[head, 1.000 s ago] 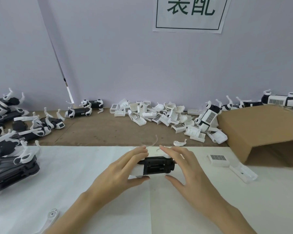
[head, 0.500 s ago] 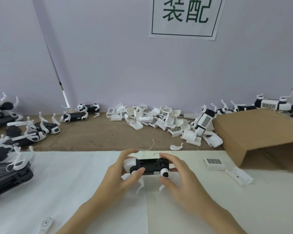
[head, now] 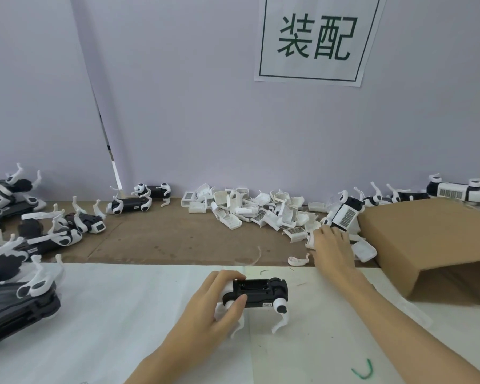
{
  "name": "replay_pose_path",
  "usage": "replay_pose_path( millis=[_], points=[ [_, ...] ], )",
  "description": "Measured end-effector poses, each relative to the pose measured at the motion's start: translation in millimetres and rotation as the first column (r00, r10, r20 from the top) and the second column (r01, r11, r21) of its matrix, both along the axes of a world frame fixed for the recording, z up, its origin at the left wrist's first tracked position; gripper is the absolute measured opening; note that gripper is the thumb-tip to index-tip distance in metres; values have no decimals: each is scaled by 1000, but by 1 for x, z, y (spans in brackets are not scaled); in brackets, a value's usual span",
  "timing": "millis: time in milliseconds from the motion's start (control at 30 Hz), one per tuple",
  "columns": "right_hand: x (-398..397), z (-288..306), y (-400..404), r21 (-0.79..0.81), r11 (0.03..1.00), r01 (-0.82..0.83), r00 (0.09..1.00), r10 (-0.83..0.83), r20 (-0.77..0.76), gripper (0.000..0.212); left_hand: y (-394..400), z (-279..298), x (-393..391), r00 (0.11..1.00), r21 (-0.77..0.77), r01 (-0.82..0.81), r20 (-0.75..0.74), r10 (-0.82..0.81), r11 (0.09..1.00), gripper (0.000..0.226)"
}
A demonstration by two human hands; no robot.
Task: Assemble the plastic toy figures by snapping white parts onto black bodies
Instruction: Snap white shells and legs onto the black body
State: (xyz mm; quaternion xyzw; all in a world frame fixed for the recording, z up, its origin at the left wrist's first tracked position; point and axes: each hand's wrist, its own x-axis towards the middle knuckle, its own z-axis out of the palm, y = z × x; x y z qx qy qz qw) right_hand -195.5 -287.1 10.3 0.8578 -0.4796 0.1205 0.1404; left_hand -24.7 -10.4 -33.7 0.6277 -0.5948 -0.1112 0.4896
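Toy figure (head: 257,293): black body, white legs. Parts pile (head: 250,209): white w/ barcode labels. Box (head: 432,239): brown. Sign (head: 316,40): white, dark green chars. Table (head: 108,314): white sheet.

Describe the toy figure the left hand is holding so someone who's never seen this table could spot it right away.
Start at the white sheet covering the near part of the table. Near its middle, the left hand grips a black toy body with white legs pointing down. Unlike the finished figures piled at the left edge, it stands alone and its open top compartment has no white cover.
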Motion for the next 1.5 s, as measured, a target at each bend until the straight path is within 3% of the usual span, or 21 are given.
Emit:
replay_pose_path(
  millis=[100, 167, 300, 533, 600, 700, 867, 933, 1033, 1167, 1400, 1500],
  points=[
    [2, -7, -1, -5, 1000, 10, 998, -10, 61, 48, -1, 0, 1, 1000, -2, -1, 5, 1, 1000, 25],
    [3, -9, 6, 76, 997, -5, 974, -12, 224, 54, 0, 0, 1, 1000, 2, 0, 6, 0, 1000, 25],
    [1, -2, 40, 192, 952, -239, 755, 58, 653, 51, 0, 0, 0, 1000, 0, -2, 15, 2, 1000, 27],
    [-18, -4, 112, 70, 870, -489, 433, 173, 885, 46, 1, 0, -2, 1000, -2, -12, 21, 12, 1000, 24],
    [-22, -9, 125, 59, 862, -504, 448, 203, 871, 42, 1, 0, -3, 999, -6, -27, 39, 27, 1000, 21],
    [-25, -10, 132, 40, 850, -525, 511, 277, 814, 16, 1, -1, -3, 998, -13, -29, 55, 29, 999, 22],
    [-27, -1, 146, 99, 765, -637, 477, 290, 830, 25, 4, -1, -5, 989, -33, 57, 141, -52, 998, 36],
    [-26, 0, 153, 133, 722, -679, 523, 348, 778, 44, 4, -2, -6, 981, -25, 91, 174, -86, 996, 48],
    [-23, -5, 155, 88, 737, -670, 619, 489, 614, 60, 4, -4, -6, 976, -15, 94, 200, -89, 995, 63],
    [-20, -12, 158, 99, 728, -678, 600, 470, 648, 50, 4, -4, -6, 974, -43, 113, 204, -102, 993, 66],
    [-14, -12, 169, 38, 729, -683, 660, 594, 460, 40, 6, -3, -7, 970, -118, 124, 224, -96, 985, 72],
    [-19, -9, 165, 143, 681, -718, 611, 519, 597, 40, 6, -1, -8, 947, -136, 150, 304, -102, 979, 57]
  ],
)
